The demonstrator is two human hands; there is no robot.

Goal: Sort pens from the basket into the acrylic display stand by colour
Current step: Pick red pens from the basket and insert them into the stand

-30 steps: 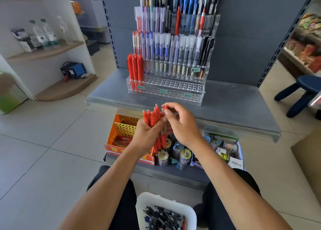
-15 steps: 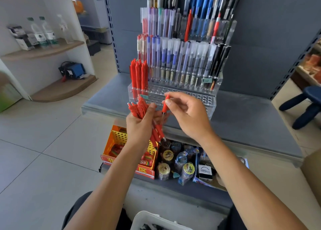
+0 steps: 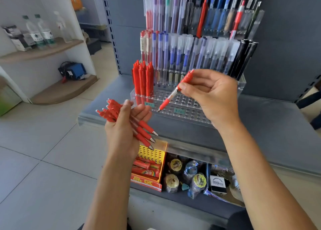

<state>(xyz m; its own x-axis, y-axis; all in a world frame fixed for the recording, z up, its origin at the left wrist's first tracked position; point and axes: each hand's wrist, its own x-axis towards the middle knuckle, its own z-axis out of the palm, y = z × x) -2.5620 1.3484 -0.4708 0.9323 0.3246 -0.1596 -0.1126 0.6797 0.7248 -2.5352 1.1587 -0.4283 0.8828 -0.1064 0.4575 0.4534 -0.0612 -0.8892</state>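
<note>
Right hand point(image 3: 211, 97): thumb and curled fingers pinch one red click pen with a clear barrel point(image 3: 174, 91), held tilted, tip down-left, over the holes of the tiered clear acrylic display stand point(image 3: 191, 114); tip apart from the holes. Left hand point(image 3: 124, 130): fingers curled round a bundle of red click pens point(image 3: 121, 115), tips pointing down-right, clips up-left. Beyond the left hand, a block of red pens standing upright point(image 3: 142, 79) at the stand's left end. Stand sits on a grey metal shelf point(image 3: 269, 125), beyond both hands.
</note>
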